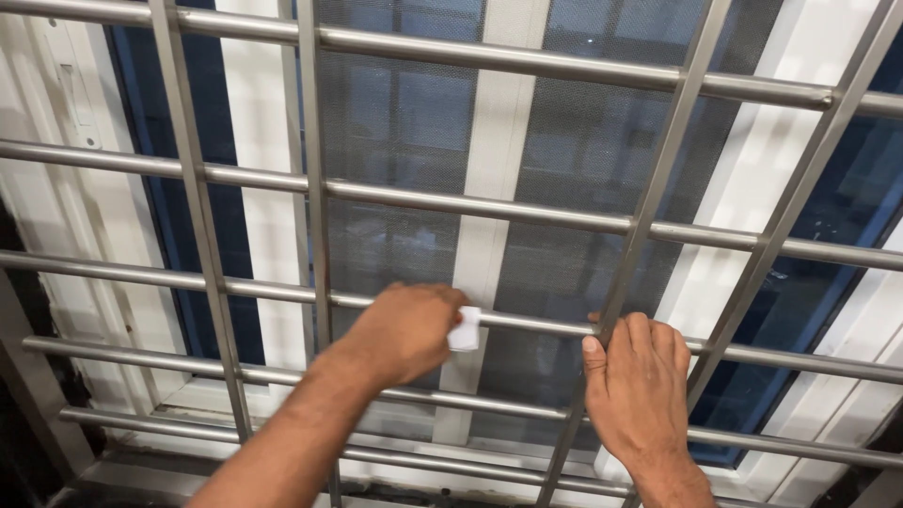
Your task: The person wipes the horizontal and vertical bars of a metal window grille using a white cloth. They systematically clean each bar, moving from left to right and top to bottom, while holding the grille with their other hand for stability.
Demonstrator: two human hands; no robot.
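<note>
The left hand (404, 331) closes its grip on a small white folded cloth (465, 329), pressed against a horizontal round steel bar (536, 324) of the window grille. The right hand (635, 381) grips the same bar beside a slanted upright (649, 226). Grey mesh screen (404, 132) lies behind.

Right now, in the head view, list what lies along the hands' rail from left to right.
Left vertical bar → left hand → white cloth → white window frame post → right hand → slanted right bar.
</note>
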